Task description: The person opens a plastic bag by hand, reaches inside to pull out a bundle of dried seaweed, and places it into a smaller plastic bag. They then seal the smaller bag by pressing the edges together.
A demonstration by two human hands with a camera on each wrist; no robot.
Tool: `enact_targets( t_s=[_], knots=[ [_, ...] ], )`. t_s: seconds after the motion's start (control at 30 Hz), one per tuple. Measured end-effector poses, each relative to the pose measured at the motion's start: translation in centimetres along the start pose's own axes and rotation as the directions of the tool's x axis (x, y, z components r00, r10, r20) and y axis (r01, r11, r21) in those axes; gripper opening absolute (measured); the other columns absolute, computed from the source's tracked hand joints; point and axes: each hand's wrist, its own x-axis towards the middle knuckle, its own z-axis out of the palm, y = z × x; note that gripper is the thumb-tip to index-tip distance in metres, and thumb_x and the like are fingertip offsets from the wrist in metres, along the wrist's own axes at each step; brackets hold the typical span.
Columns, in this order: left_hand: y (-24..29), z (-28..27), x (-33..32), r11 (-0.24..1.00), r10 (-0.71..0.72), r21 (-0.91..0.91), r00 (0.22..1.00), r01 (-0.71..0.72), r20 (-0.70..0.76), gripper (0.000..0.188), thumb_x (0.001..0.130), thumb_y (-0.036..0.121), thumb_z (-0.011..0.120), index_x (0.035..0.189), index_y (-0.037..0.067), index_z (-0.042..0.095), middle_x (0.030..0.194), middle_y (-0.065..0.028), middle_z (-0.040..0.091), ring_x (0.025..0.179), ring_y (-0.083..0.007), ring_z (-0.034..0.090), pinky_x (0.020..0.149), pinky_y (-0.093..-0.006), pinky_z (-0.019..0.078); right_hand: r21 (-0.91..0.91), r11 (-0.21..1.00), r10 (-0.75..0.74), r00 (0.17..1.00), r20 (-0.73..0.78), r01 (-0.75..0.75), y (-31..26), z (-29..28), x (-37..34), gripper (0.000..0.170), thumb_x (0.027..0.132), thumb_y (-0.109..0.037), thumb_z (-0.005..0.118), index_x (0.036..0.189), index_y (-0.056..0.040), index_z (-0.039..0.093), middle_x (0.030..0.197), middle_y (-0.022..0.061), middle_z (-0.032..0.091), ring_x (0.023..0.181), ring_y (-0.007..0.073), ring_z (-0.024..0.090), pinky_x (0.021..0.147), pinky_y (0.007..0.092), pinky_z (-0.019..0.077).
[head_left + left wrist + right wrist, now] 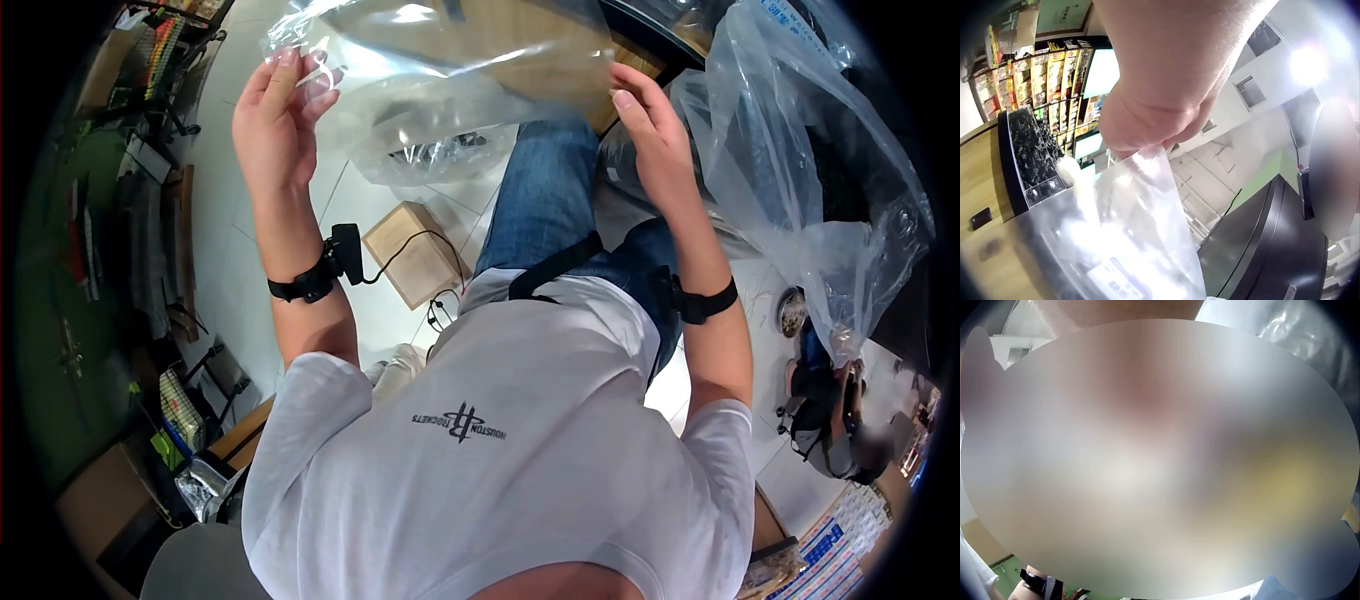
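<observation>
A clear plastic bag [440, 60] is stretched between my two hands over the knees in the head view. My left hand [280, 115] pinches one side of it between thumb and fingers, beside a thin white curved strip [322, 70]. The left wrist view has the left hand [1154, 119] over the bag [1154, 206], which carries a whitish printed label [1116, 281]. My right hand [655, 135] holds the opposite edge of the bag with thumb and fingertips. Most of the right wrist view is blurred, hiding that grip.
A wooden box [415, 255] stands on the tiled floor by the legs, a black cable running near it. At the right hangs a large translucent plastic sheet [770, 150]. Another person [840, 420] is at the far right. Stocked shelves [1047, 81] show in the left wrist view.
</observation>
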Motion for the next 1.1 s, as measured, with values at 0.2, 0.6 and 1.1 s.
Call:
enact_targets(
  t_s=[0.2, 0.6, 1.1],
  knots=[
    [-0.3, 1.0, 0.1, 0.996, -0.094, 0.019, 0.989, 0.093, 0.117, 0.036, 0.100, 0.018, 0.060, 0.124, -0.010, 0.059, 0.116, -0.0248, 0.068, 0.091, -0.0282, 0.073, 0.076, -0.0308, 0.0625, 0.235, 0.944, 0.168, 0.950, 0.263, -0.232, -0.4, -0.2, -0.2, 0.030, 0.096, -0.015, 0.067, 0.123, -0.0025, 0.065, 0.104, 0.0007, 0.067, 0.090, 0.0064, 0.062, 0.082, 0.0220, 0.0491],
    [-1.1, 3.5, -2.7, 0.908, 0.241, 0.266, 0.924, -0.322, 0.298, 0.014, 0.094, 0.001, 0.066, 0.101, -0.010, 0.072, 0.096, -0.0197, 0.074, 0.086, -0.0247, 0.073, 0.083, -0.0339, 0.0598, -0.120, 0.992, -0.050, 0.993, -0.110, 0.037, -4.9, -1.0, -1.1, 0.041, 0.093, -0.022, 0.069, 0.128, -0.0030, 0.059, 0.118, 0.0108, 0.065, 0.087, 0.0131, 0.060, 0.070, 0.0248, 0.0519],
    [1.7, 6.1, -7.5, 0.043, 0.748, 0.236, 0.188, -0.971, 0.636, 0.021, 0.074, -0.004, 0.080, 0.092, 0.002, 0.073, 0.091, -0.0136, 0.075, 0.079, -0.0252, 0.074, 0.065, -0.0287, 0.0583, 0.587, 0.690, 0.288, 0.904, 0.315, -0.424, -9.8, -0.2, 0.1, 0.034, 0.103, -0.028, 0.056, 0.111, 0.0032, 0.065, 0.095, 0.0101, 0.072, 0.080, 0.0162, 0.070, 0.065, 0.0275, 0.0552]
  ],
)
